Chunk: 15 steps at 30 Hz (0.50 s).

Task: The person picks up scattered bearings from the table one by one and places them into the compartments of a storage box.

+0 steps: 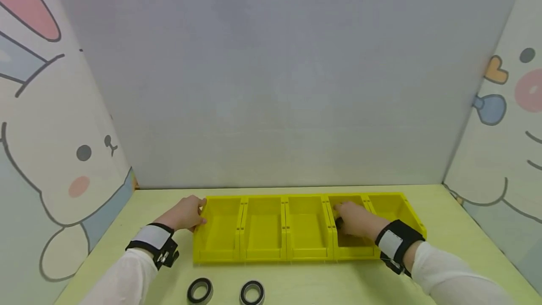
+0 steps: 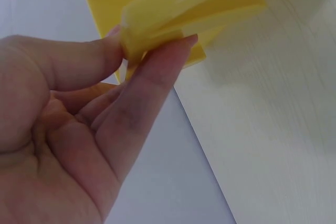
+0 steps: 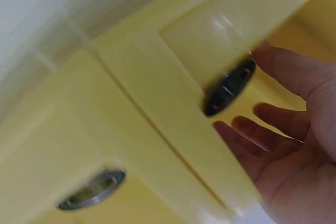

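Note:
A row of yellow bins (image 1: 262, 244) stands on the pale green table. My left hand (image 1: 186, 213) pinches the far left corner of the end bin (image 2: 173, 11) between thumb and forefinger. My right hand (image 1: 357, 220) reaches into the fourth bin from the left. There its thumb and forefinger sit at opposite ends of a black-and-steel bearing (image 3: 229, 87), holding it low by the divider wall (image 3: 157, 93). In the head view only a dark edge of this bearing (image 1: 338, 223) shows under the hand. A second bearing (image 3: 92, 190) lies flat in the neighbouring bin.
Two more bearings (image 1: 200, 291) (image 1: 252, 292) lie on the table in front of the bins, near the front edge. A grey back wall and cartoon-printed side panels enclose the table.

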Motion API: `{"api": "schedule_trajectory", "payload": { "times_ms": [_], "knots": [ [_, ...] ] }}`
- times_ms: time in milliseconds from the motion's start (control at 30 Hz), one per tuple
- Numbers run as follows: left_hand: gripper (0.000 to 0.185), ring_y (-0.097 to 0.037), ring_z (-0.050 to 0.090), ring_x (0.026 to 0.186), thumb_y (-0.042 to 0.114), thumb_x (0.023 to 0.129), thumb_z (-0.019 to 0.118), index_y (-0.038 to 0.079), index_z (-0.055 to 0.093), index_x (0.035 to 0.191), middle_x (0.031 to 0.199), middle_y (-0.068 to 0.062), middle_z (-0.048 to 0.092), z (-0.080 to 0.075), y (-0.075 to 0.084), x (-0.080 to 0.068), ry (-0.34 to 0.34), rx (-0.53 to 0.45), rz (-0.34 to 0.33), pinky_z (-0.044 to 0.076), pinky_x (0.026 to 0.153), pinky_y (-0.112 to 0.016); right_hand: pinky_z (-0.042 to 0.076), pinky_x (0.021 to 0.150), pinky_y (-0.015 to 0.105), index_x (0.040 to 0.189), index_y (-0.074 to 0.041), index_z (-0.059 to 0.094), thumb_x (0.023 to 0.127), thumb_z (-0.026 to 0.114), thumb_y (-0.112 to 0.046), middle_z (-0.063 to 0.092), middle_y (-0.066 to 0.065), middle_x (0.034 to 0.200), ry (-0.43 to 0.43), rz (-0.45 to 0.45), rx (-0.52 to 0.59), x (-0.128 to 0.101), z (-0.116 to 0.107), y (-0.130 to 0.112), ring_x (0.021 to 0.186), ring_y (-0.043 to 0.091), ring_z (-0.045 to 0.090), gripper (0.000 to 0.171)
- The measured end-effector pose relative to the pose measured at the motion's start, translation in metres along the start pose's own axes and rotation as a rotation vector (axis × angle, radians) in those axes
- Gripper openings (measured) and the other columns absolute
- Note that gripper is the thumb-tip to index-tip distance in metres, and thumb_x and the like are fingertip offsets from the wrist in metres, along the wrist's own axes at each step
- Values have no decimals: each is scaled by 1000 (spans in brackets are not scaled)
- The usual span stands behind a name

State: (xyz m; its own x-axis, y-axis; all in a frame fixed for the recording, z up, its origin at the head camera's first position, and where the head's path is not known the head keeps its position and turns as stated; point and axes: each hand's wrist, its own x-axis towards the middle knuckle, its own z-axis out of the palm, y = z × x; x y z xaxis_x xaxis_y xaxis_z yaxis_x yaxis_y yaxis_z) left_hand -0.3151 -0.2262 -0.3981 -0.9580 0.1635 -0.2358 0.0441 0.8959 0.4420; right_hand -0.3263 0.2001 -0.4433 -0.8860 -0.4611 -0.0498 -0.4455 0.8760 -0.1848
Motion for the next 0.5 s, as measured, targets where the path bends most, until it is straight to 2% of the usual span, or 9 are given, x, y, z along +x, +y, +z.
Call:
{"api": "schedule_trajectory", "payload": {
  "times_ms": [100,200,267,367,500],
  "knots": [
    [64,-16,55,59,0,86,65,-12,33,140,97,-20,60,-1,1,-1,-1,-6,-2,56,58,-26,48,93,48,137,9,40,85,70,-15,52,28,127,3,8,-5,-12,-24,-11,111,40,54,65],
    [64,-16,55,59,0,86,65,-12,33,140,98,-20,60,-1,2,-3,-1,-9,-1,56,58,-27,45,96,51,146,3,29,90,64,-24,43,27,138,59,-34,-9,-26,-50,-23,119,43,48,71],
    [64,-16,55,59,0,86,65,-12,33,140,98,-21,60,-1,2,-3,0,-11,3,56,58,-27,43,98,54,148,-3,27,91,63,-29,39,24,142,119,-93,-28,-35,-64,-30,124,44,43,73],
    [64,-16,55,60,0,86,65,-13,33,139,100,-22,59,-1,1,-3,1,-11,7,57,60,-27,35,103,59,152,-18,21,89,61,-43,29,15,152,211,-177,-103,-49,-80,-39,133,43,32,78],
    [64,-16,55,59,0,86,65,-13,34,139,102,-23,60,0,-1,-1,4,-10,7,57,59,-27,26,104,67,152,-33,13,83,55,-64,7,2,159,276,-254,-205,-71,-87,-54,143,38,11,86]
  ]
}}
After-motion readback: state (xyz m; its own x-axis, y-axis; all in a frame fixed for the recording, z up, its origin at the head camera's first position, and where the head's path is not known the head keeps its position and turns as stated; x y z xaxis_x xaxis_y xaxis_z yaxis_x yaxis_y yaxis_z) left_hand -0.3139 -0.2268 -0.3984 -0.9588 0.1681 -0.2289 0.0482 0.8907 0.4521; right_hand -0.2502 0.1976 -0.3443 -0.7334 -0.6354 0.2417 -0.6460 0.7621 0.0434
